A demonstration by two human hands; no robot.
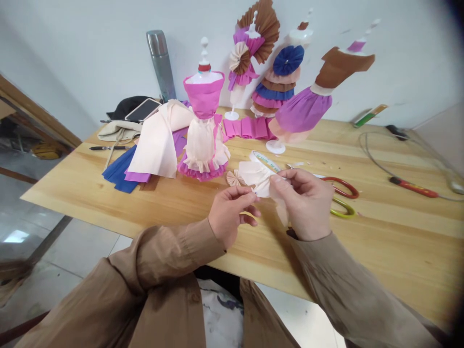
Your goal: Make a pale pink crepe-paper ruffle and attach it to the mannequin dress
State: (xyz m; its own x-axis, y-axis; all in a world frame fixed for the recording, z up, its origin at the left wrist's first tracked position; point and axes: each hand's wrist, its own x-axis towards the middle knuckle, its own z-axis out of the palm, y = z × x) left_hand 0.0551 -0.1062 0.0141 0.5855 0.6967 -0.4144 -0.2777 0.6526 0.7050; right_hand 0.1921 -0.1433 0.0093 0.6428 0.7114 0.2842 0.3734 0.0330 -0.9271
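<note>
A piece of cream crepe paper (253, 173), gathered into folds, is held between my two hands above the table's front part. My left hand (230, 212) pinches its lower edge between thumb and index finger, the other fingers curled loosely. My right hand (306, 203) grips the bunched side with thumb and fingers, and a strip of the paper hangs below. Just behind the paper lie a small pleated pink rosette (235, 178) and a roll of printed white tape (264, 159). Scissors with red and yellow handles (342, 187) lie beyond my right hand.
A small dress form in a pink and cream paper dress (204, 101) stands ahead, with several more dressed forms behind. Layered paper sheets (155, 145), a phone (142, 110) and a thermos (162, 67) are at left. A red-handled tool with a cable (413, 187) lies right.
</note>
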